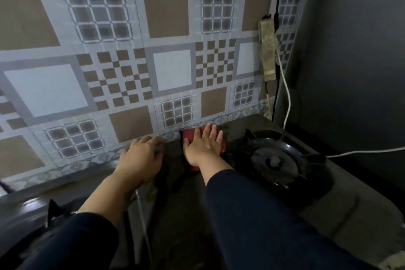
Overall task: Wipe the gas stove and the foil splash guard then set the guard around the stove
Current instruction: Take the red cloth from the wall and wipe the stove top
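The dark gas stove [247,221] fills the lower half of the head view. My right hand [202,144] lies flat, fingers spread, pressing a red cloth [188,135] onto the stove top near its back edge, left of the right burner [274,160]. Just to the left, my left hand [140,158] is curled around a dark stove part [160,153] at the back edge; blur hides what it is. Behind the stove stands a patterned sheet of brown, grey and white squares [171,68]. I cannot tell whether it is the foil guard or the wall.
A black pan support [52,208] of the left burner pokes up at lower left. A white cable [287,98] and a dark cord [277,6] hang in the right corner beside a strip of tape [267,50]. A plain grey wall [350,61] closes the right side.
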{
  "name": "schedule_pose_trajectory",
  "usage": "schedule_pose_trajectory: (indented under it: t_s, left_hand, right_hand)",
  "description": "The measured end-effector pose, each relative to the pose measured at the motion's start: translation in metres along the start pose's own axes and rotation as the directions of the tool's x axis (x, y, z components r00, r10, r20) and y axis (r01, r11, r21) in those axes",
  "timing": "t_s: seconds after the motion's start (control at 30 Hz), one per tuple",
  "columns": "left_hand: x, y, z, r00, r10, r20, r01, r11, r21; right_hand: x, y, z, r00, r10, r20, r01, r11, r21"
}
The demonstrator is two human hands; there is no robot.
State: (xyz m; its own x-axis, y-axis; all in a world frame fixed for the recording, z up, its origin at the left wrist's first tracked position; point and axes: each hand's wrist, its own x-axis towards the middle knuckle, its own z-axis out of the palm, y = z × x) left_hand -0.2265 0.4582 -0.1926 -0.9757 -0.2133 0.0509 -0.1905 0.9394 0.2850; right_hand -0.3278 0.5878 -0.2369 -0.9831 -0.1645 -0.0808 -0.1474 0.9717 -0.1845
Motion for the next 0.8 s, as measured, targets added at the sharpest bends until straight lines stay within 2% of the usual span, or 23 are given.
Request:
schedule_pose_trajectory:
  t_s: [0.1,0.2,0.3,0.37,0.43,0.53,0.67,0.73,0.8]
  left_hand:
    - [0.016,-0.004,0.007,0.999,0.047,0.015,-0.047,0.999,0.012]
    - [0.028,-0.005,0.011,0.995,0.099,0.022,-0.100,0.995,0.022]
    - [0.037,-0.004,0.012,0.988,0.150,0.024,-0.150,0.988,0.027]
    - [0.040,-0.002,0.011,0.989,0.145,0.032,-0.146,0.989,0.030]
    - [0.041,0.000,0.011,0.991,0.125,0.044,-0.126,0.992,0.028]
    - [0.035,0.002,0.011,0.997,0.065,0.053,-0.066,0.998,0.023]
    - [0.013,0.002,0.008,0.998,-0.056,0.024,0.056,0.998,0.001]
    - [-0.004,0.002,0.002,0.994,-0.107,0.011,0.107,0.994,0.004]
    - [-0.024,-0.001,-0.005,0.988,-0.155,-0.001,0.155,0.988,0.019]
  right_hand:
    - [0.039,0.000,-0.002,0.966,0.258,-0.027,-0.258,0.966,0.021]
    - [0.074,0.023,-0.011,0.899,0.437,-0.012,-0.437,0.899,0.019]
    - [0.095,0.053,-0.018,0.841,0.541,-0.004,-0.541,0.841,0.005]
    - [0.094,0.056,-0.021,0.834,0.551,0.004,-0.551,0.834,-0.018]
    - [0.084,0.045,-0.021,0.856,0.516,0.019,-0.515,0.856,-0.055]
    - [0.058,0.019,-0.017,0.922,0.387,0.029,-0.382,0.917,-0.113]
    - [0.010,-0.023,-0.001,0.997,0.062,0.040,-0.058,0.993,-0.098]
    - [-0.018,-0.034,0.006,0.992,-0.112,0.055,0.115,0.991,-0.068]
    - [-0.045,-0.034,0.009,0.955,-0.288,0.068,0.292,0.955,-0.045]
